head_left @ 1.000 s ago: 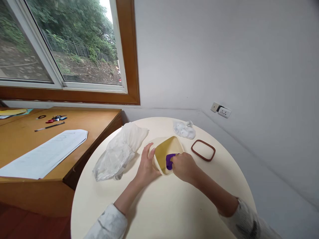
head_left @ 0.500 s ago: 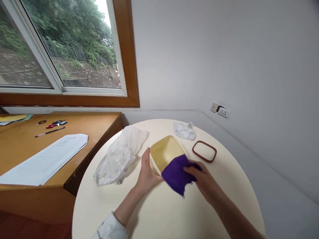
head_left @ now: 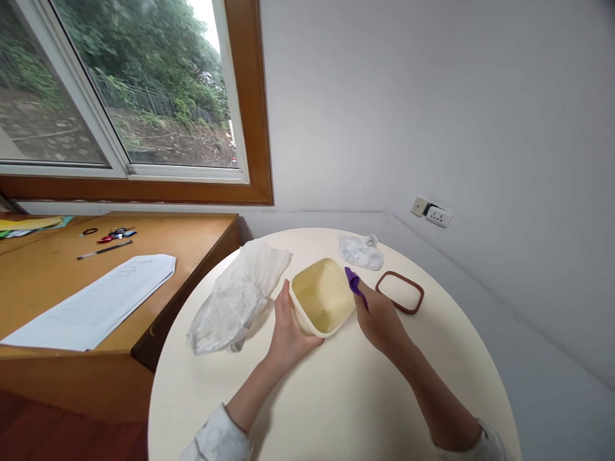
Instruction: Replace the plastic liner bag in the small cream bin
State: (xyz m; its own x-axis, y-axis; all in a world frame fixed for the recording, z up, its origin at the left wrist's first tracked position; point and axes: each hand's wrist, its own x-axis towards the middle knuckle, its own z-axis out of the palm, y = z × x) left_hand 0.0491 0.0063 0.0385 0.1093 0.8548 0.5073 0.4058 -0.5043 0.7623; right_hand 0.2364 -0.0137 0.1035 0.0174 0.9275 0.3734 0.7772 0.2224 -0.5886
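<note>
A pale yellow plastic container [head_left: 318, 296], lidless and tilted with its opening toward me, rests over the round table. My left hand [head_left: 289, 334] grips its left side and near corner, thumb up along the wall. On the container's right, my right hand [head_left: 379, 314] is closed on a purple cloth [head_left: 354, 283], which is bunched against the outer right wall; most of the cloth is hidden by the fingers. Just beyond that hand lies a brown-rimmed lid [head_left: 417, 301] with a see-through or pale middle.
A crumpled clear plastic bag [head_left: 235, 298] lies left on the round table [head_left: 346, 403]. Another small knotted bag [head_left: 361, 251] sits at the back. The wooden desk [head_left: 202, 237] at left carries paper sheets [head_left: 96, 304], a pen [head_left: 104, 250] and keys [head_left: 118, 234].
My right hand has carried the purple cloth from the container's near right corner up to its outer right side. The cloth is now bunched rather than spread. My left hand keeps its hold.
</note>
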